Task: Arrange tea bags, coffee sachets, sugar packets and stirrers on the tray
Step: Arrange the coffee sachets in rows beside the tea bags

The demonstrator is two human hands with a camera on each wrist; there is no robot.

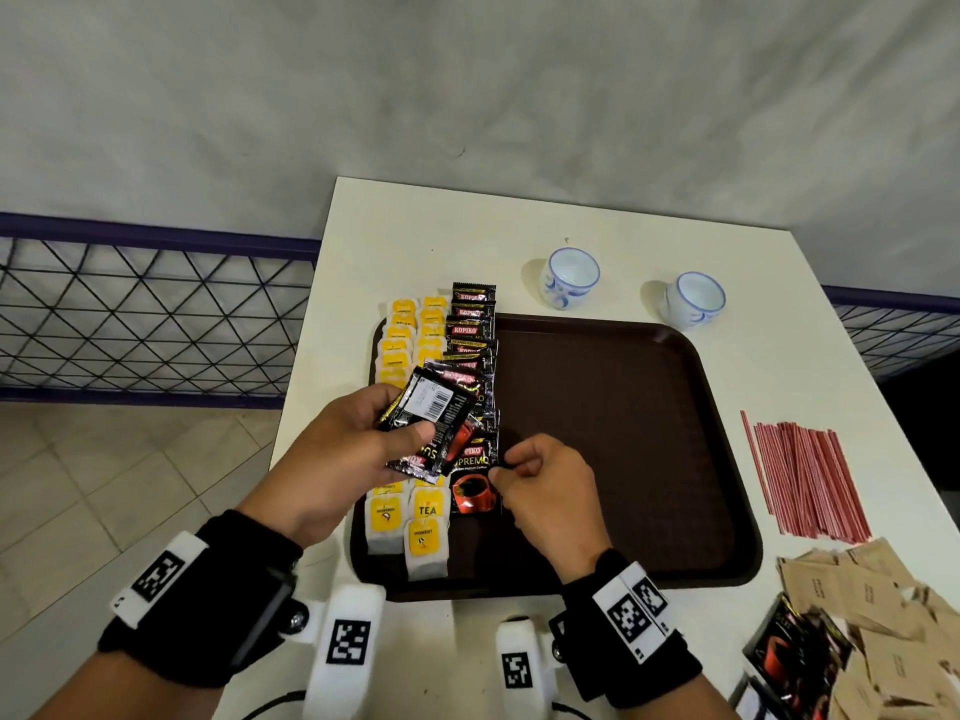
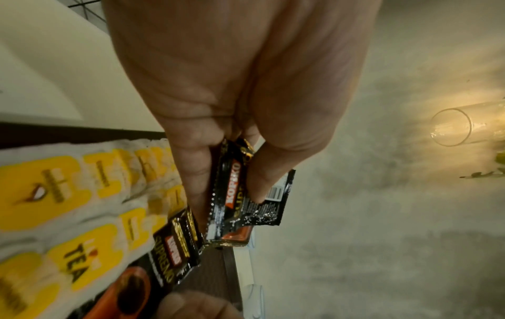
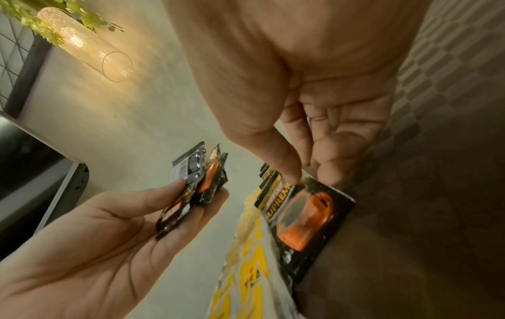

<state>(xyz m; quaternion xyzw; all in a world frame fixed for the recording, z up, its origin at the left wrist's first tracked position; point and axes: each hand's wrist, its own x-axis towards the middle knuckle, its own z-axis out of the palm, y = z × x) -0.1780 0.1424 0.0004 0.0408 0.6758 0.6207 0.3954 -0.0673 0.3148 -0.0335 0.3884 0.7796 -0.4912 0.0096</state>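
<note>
The left hand (image 1: pixel 343 449) grips spare coffee sachets (image 1: pixel 434 426) at frame centre as a supply, while the right hand (image 1: pixel 545 485) apparently pinches the nearest laid sachet (image 1: pixel 470 491), squaring its column beside the tea bags (image 1: pixel 410 522) on the tray (image 1: pixel 623 407).

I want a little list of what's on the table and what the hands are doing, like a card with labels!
tray: brown tray on the white table
tea bags: two rows of yellow tea bags along the tray's left side
coffee row: black coffee sachets beside the tea
left hand: left hand holds spare sachets
right hand: right hand pinches the nearest sachet in the row
stirrers: red stirrers off the tray
sugar: brown sugar packets off the tray
cups: two cups behind the tray
</note>
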